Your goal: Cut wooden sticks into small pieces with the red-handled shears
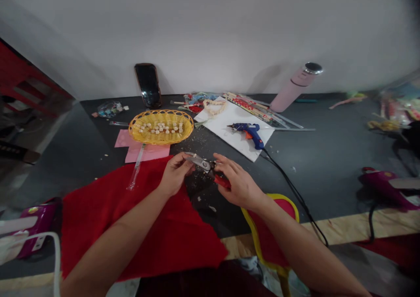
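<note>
My right hand (238,181) is closed around the red handles of a pair of pruning shears (206,165), whose metal blades point up and to the left. At the blade end my left hand (175,174) is closed in a pinch; what its fingers hold is too small to make out. Below my left hand and forearm a red felt cloth (157,231) is spread over the table's front edge. Just beyond stands a yellow woven basket (160,139) with several small whitish pieces in it. Pale crumbs are scattered on the dark table around the shears.
A blue glue gun (247,131) lies on a white board (226,133), its cable running to the front edge. Behind are a pink bottle (292,89), patterned sticks (251,106) and a leaning phone (148,85). Pink paper (147,154) lies under the basket; purple devices (390,187) sit at both sides.
</note>
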`<control>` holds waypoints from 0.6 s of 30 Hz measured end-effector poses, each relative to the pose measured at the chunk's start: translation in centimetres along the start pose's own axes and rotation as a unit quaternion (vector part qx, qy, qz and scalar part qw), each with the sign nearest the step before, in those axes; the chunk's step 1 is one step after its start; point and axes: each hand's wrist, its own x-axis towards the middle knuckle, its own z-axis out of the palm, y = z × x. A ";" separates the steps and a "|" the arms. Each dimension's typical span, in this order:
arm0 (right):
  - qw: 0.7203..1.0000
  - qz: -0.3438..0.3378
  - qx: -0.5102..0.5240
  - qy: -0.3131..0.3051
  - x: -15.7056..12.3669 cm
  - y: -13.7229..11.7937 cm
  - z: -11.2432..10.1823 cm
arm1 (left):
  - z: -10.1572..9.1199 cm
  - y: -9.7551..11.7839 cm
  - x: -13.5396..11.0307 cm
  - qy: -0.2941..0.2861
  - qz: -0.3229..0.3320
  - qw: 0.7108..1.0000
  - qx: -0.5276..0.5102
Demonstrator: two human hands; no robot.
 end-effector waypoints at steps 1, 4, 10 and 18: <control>1.000 0.010 -0.001 0.008 0.0 0.1 0.1 | -0.1 0.0 0.0 0.000 -0.002 1.000 0.004; 0.999 0.025 -0.023 0.001 0.0 0.2 0.3 | -0.3 -0.2 -0.2 -0.001 -0.013 1.000 0.026; 0.996 0.052 -0.054 -0.046 0.1 -0.2 0.0 | -0.2 0.2 -0.5 -0.034 0.013 0.996 0.081; 0.998 0.042 -0.033 -0.038 -0.2 -0.5 0.1 | 0.1 0.8 -0.9 -0.048 0.023 0.995 0.088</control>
